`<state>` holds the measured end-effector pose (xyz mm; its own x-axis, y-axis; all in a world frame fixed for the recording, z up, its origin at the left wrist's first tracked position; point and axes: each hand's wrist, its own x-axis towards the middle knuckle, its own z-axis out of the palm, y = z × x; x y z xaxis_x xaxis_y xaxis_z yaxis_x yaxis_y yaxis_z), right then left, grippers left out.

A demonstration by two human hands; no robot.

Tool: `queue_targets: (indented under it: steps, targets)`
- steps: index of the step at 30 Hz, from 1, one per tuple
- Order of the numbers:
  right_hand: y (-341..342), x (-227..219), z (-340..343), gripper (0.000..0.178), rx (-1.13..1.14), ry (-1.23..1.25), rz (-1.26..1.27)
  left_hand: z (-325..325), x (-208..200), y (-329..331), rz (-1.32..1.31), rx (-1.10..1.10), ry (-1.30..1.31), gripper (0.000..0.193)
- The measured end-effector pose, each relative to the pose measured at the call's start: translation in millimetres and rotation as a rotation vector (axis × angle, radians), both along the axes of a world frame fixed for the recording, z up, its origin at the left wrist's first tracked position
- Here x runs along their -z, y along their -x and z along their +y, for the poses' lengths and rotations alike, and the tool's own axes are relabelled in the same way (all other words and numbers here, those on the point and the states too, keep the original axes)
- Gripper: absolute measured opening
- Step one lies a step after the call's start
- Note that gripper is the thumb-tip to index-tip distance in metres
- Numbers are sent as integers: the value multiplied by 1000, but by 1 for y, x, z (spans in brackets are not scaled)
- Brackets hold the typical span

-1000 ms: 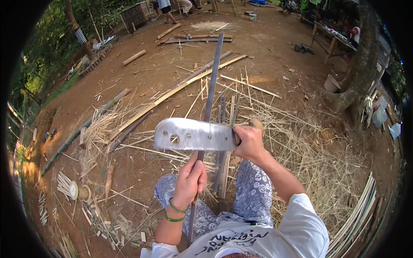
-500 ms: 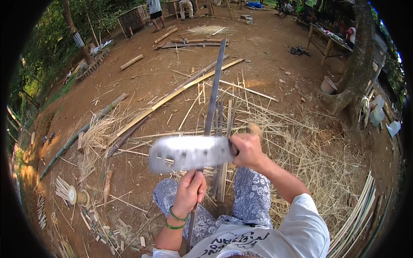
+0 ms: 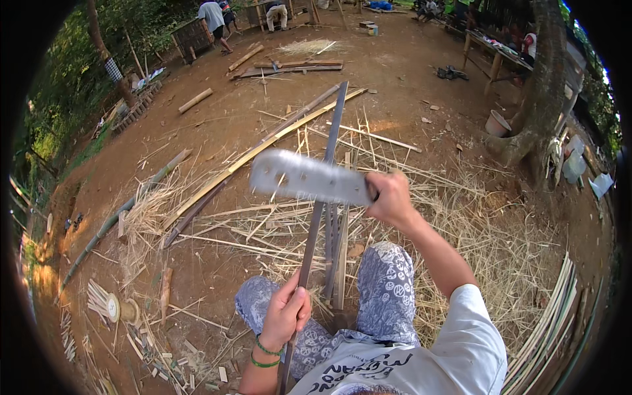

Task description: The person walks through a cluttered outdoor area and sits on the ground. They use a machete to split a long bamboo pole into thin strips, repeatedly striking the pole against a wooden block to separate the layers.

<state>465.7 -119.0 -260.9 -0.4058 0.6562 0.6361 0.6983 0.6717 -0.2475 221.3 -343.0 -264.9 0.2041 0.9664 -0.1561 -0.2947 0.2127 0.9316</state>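
Note:
My right hand [image 3: 390,197] is closed round the handle of a broad machete [image 3: 322,182], its grey blade pierced by several holes and pointing left. The blade lies across a long, dark strip of what looks like bamboo [image 3: 315,240], well beyond my left hand; whether they touch I cannot tell. My left hand [image 3: 284,313], with green bands on its wrist, grips that strip low down, near my knees. The strip slants away from me, its far end raised in view. Between my legs stand several other dark and pale strips [image 3: 337,257].
Shavings [image 3: 487,230] and thin slivers cover the ground ahead and to the right. Long poles [image 3: 263,145] lie ahead-left, with a green bamboo pole [image 3: 125,207] further left. A spool [image 3: 122,309] sits at left. A tree trunk [image 3: 543,99], bucket [image 3: 498,124] and several people [image 3: 214,20] are farther off.
My right hand has carried the machete away from me along the strip. My left hand and the strip have drawn back a little toward me.

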Motion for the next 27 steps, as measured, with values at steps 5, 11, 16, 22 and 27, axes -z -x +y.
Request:
queue_targets:
  steps: [5, 11, 16, 22, 27]
  targets:
    - [2, -9, -5, 15, 39, -3, -4, -4, 8, 4, -46, -8, 29, 47]
    - [-14, -12, 19, 13, 152, 141, 180, -19, 10, 5, -46, 49, 65, 47]
    - [-10, -2, 11, 13, 3, -32, 32, -15, 15, 6, -97, 36, 76, 47]
    - [-35, -9, 48, 14, 213, 20, 233, -37, 17, 12, -99, 87, 137, 46]
    - [-34, -5, 34, 12, 134, 79, 110, -33, 24, 14, -148, 83, 131, 47]
